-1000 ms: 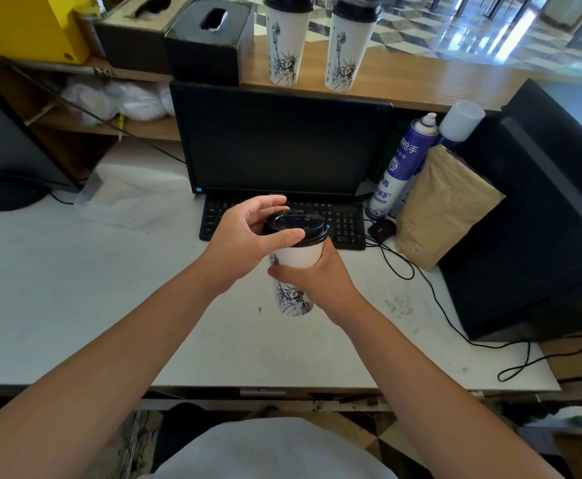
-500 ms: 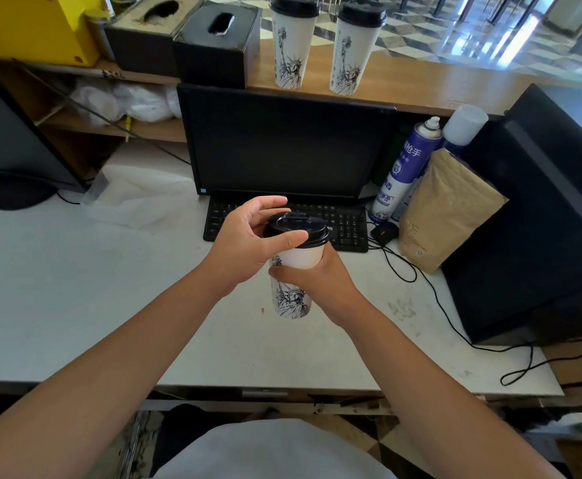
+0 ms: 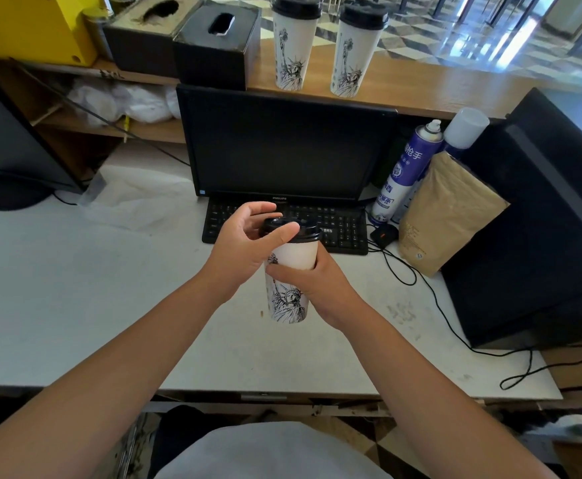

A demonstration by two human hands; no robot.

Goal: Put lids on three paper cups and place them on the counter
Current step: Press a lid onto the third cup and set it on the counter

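In the middle of the frame, the right hand (image 3: 317, 281) is wrapped around a tall paper cup (image 3: 288, 288) and holds it up above the white desk (image 3: 75, 288). The cup stands straight, with its long side going up and down. A black lid (image 3: 291, 228) sits on its top. The left hand (image 3: 244, 250) is half open at the lid, thumb on the near edge and fingers curved round the far side. I think the lid is getting its last press. Two more cups with lids, one cup (image 3: 291, 46) and its neighbour (image 3: 355, 50), stand side by side on the wooden counter (image 3: 455, 88) at the top of the frame. The counter is up and away from the hands, behind the dark screen (image 3: 282, 146). So the cup has to go up and over the screen. The right hand already holds it, so it is probably the one to carry it, and there is room to the right of the two cups.
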